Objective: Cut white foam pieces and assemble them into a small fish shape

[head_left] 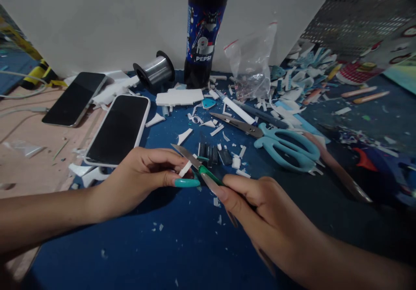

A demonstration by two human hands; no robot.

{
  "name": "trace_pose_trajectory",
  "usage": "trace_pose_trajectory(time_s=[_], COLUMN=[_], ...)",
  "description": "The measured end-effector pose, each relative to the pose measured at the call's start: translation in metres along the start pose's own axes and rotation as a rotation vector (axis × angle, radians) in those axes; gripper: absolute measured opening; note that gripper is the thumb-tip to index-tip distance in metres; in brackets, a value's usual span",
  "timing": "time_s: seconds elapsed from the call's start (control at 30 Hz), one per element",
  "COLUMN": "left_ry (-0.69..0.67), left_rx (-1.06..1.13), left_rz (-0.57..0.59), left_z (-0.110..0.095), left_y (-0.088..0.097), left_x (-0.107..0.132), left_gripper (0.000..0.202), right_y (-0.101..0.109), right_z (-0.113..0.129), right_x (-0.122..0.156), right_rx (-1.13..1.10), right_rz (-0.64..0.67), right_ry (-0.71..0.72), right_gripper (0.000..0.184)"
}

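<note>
Between the thumb and fingers of my left hand (146, 171) is a small white foam piece (186, 168). My right hand (260, 207) grips a knife (203, 168) by its green handle, the thumb lying along it. The pointed metal blade reaches up and left, close against the foam piece; whether it cuts in, I cannot tell. Just beyond my hands, several small dark blocks (209, 153) lie among white scraps. Scissors with light blue handles (289, 147) rest to the right of them, blades pointing left.
Two phones lie at left, one dark (76, 99) and one white-edged (118, 129). Behind stand a Pepsi bottle (203, 34), a wire spool (155, 71) and a clear zip bag (253, 69). White and blue offcuts (299, 77) pile up at back right on the blue table (136, 251).
</note>
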State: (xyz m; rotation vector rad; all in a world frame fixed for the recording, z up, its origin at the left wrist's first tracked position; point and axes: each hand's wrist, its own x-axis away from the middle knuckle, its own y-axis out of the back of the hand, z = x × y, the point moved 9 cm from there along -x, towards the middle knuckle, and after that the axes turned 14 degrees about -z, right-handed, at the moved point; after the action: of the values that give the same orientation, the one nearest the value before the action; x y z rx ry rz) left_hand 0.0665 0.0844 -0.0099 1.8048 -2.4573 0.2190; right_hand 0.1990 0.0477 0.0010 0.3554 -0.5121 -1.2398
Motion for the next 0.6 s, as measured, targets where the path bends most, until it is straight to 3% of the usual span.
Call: trace_pose_trajectory(time_s=[0.27,0.6], left_ry=[0.021,0.006], left_rx=[0.024,-0.015], left_rz=[-0.144,-0.084], left_z=[0.003,0.002], left_y=[0.014,0.008], left_x=[0.0,-0.001], left_gripper=[0.018,0.017], right_y=[-0.013,-0.012], right_z=[-0.012,-0.005], right_x=[0.009,0.005], right_rx=[-0.22,-0.283], right_rz=[0.131,0.124], right_ry=[-0.26,-0.23], right_gripper=[0.045,0.046])
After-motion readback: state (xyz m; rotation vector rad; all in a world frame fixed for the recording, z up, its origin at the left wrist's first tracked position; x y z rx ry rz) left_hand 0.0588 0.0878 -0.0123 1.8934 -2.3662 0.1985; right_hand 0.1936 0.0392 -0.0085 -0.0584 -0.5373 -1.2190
